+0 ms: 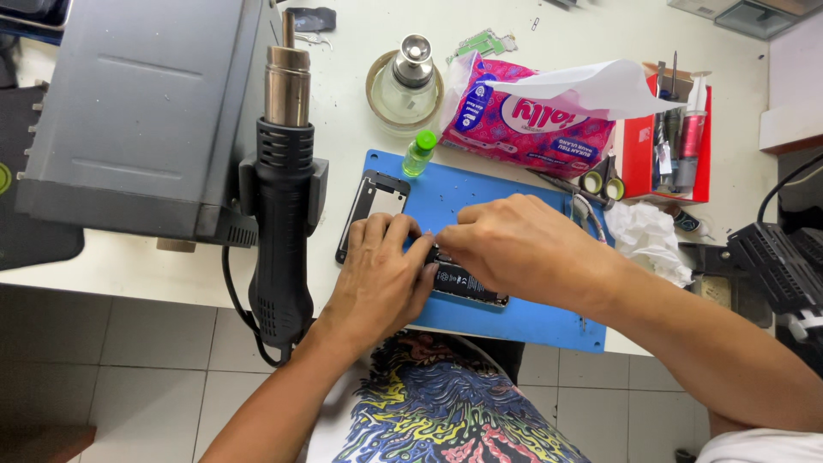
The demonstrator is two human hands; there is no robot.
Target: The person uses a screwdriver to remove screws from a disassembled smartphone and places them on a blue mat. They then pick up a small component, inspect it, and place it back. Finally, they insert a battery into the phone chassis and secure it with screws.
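An opened phone (467, 285) with its black battery showing lies on a blue work mat (514, 317) at the table's front edge. My left hand (381, 274) presses down on the phone's left part, fingers curled onto it. My right hand (514, 249) reaches over from the right, its fingertips pinched at the phone's upper edge where they meet my left fingers. Whether they pinch a small part is hidden. A black phone frame (374, 199) lies on the mat just beyond my left hand.
A black hot-air gun (283, 206) hangs on the grey rework station (137, 111) at left. Behind the mat stand a small green-capped bottle (418, 154), a glass dispenser bottle (408, 79) and a pink tissue pack (531, 116). A red tool tray (673, 137) and crumpled tissue (647, 236) are at right.
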